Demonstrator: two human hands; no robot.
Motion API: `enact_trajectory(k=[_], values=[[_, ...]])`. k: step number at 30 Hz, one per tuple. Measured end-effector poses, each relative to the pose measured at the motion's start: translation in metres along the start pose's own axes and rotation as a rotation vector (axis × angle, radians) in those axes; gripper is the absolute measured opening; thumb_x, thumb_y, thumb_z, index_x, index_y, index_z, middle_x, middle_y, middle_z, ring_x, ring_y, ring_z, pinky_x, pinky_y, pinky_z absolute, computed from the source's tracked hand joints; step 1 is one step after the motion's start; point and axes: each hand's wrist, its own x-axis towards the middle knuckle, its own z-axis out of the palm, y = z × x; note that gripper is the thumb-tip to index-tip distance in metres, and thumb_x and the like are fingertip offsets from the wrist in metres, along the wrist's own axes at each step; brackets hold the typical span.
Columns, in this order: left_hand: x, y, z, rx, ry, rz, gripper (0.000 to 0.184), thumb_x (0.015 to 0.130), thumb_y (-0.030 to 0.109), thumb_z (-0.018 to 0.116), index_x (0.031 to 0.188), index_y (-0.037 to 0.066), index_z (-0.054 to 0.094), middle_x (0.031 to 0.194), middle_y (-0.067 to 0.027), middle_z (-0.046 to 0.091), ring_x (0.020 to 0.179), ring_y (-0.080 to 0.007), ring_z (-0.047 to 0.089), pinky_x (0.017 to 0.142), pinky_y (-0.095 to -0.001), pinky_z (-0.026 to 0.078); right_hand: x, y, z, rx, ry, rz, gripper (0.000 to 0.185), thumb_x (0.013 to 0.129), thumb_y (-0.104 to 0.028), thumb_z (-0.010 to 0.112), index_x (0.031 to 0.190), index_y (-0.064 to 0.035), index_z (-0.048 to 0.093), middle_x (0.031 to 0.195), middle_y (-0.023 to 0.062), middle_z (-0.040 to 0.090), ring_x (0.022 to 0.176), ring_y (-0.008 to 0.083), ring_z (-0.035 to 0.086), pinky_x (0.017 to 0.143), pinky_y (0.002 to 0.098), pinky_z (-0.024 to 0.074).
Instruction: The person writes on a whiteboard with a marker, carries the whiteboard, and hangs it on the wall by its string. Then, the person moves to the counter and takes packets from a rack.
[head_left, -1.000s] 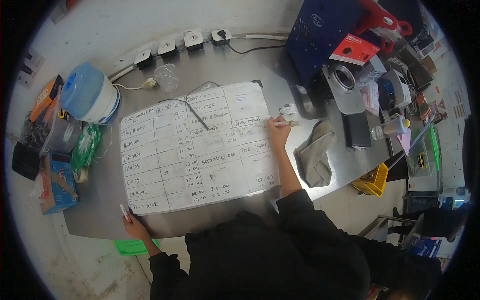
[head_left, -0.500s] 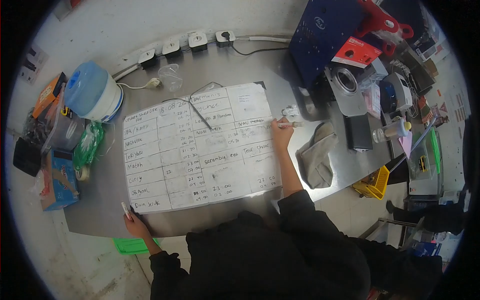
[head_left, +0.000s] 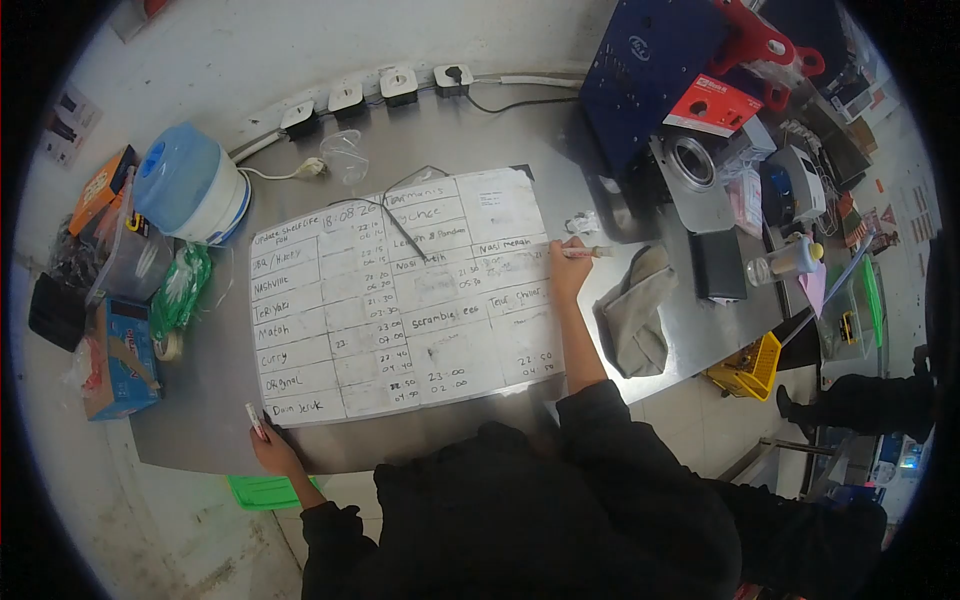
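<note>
A whiteboard ruled into boxes, with handwritten food names and times, lies flat on the steel table. At its right edge my right hand is closed around a marker, which points off to the right. Beyond the board's lower left corner, my left hand grips another pale marker standing up from the fingers. A dark cord lies across the board's top. Right of my right hand rests a crumpled grey cloth.
At the left stand a blue-lidded white tub, green plastic and a blue box. A navy machine, black case and clear bottle sit right. Power sockets line the wall. Another person's dark-clothed leg shows far right.
Both hands keep their places with the markers, and the view shifts very slightly. At the far right, more of the other person's dark clothing shows.
</note>
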Motion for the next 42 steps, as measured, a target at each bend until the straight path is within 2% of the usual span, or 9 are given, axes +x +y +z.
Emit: enact_trajectory(k=[11,17,19,22,29,32,34,37,42], values=[[0.000,-0.001,-0.002,0.004,-0.009,0.014,0.032,0.091,0.030,0.050,0.082,0.000,0.053,0.069,-0.0168,0.052,0.061,-0.0333,0.048,0.058,-0.0413,0.039,0.003,0.013,0.002,0.033,-0.020,0.008,0.026,0.075,-0.011,0.063,0.059,0.0009,0.046,0.049,0.0055,0.043,0.051,0.0089,0.038,0.048,0.0303,0.0336],[0.000,0.000,-0.001,-0.015,-0.023,-0.004,0.032,0.091,0.031,0.049,0.084,0.000,0.054,0.071,-0.0177,0.055,0.064,-0.0347,0.051,0.059,-0.0424,0.040,0.004,0.013,0.002,-0.001,-0.039,0.000,0.026,0.075,-0.013,0.063,0.061,0.0022,0.048,0.050,0.0088,0.047,0.051,0.0102,0.041,0.049,0.0306,0.0353],[0.000,0.000,-0.001,-0.023,-0.008,-0.008,0.032,0.091,0.031,0.049,0.084,0.000,0.055,0.071,-0.0176,0.055,0.064,-0.0345,0.051,0.059,-0.0423,0.040,0.006,0.016,0.001,-0.144,-0.043,-0.043,0.024,0.074,-0.013,0.063,0.062,0.0023,0.048,0.051,0.0104,0.049,0.051,0.0124,0.043,0.050,0.0317,0.0368],[0.000,0.002,-0.002,0.004,-0.003,0.004,0.032,0.091,0.030,0.049,0.084,0.000,0.055,0.070,-0.0177,0.054,0.062,-0.0343,0.050,0.058,-0.0420,0.040,0.005,0.007,-0.003,-0.036,-0.029,0.051,0.023,0.073,-0.012,0.063,0.062,0.0019,0.048,0.051,0.0110,0.048,0.051,0.0141,0.044,0.051,0.0327,0.0377],[0.000,0.000,-0.001,-0.025,0.023,0.040,0.031,0.090,0.030,0.051,0.081,0.000,0.055,0.067,-0.0168,0.052,0.059,-0.0325,0.048,0.056,-0.0408,0.038,0.005,0.005,0.000,-0.085,-0.003,0.015,0.024,0.073,-0.011,0.062,0.062,0.0022,0.046,0.051,0.0114,0.045,0.051,0.0125,0.042,0.051,0.0319,0.0370],[0.000,-0.001,0.000,-0.024,0.007,0.036,0.031,0.090,0.030,0.051,0.082,0.001,0.055,0.068,-0.0166,0.053,0.059,-0.0321,0.048,0.056,-0.0407,0.039,0.006,0.013,-0.002,-0.031,-0.006,-0.043,0.027,0.074,-0.012,0.062,0.059,0.0012,0.044,0.050,0.0087,0.046,0.051,0.0120,0.043,0.050,0.0319,0.0364],[0.000,-0.001,-0.001,-0.010,-0.006,0.014,0.031,0.090,0.030,0.051,0.083,0.001,0.055,0.068,-0.0165,0.053,0.060,-0.0319,0.049,0.056,-0.0408,0.039,0.008,0.017,-0.002,0.141,0.011,0.016,0.025,0.078,-0.010,0.064,0.061,-0.0025,0.047,0.054,-0.0008,0.045,0.053,0.0074,0.039,0.049,0.0257,0.0327],[0.000,0.003,-0.001,-0.011,0.022,-0.020,0.031,0.090,0.031,0.051,0.085,0.001,0.056,0.070,-0.0160,0.055,0.061,-0.0319,0.050,0.057,-0.0410,0.039,-0.003,-0.014,-0.014,0.340,0.014,0.147,0.024,0.082,-0.013,0.065,0.066,-0.0045,0.049,0.058,-0.0034,0.045,0.055,0.0053,0.039,0.050,0.0227,0.0321],[0.001,-0.003,-0.001,-0.029,-0.016,0.003,0.032,0.090,0.031,0.051,0.085,0.000,0.056,0.072,-0.0164,0.056,0.063,-0.0326,0.051,0.058,-0.0407,0.040,-0.011,-0.005,-0.023,0.260,-0.062,-0.014,0.020,0.080,-0.012,0.069,0.072,-0.0038,0.053,0.059,-0.0027,0.049,0.056,0.0050,0.041,0.053,0.0211,0.0346]])
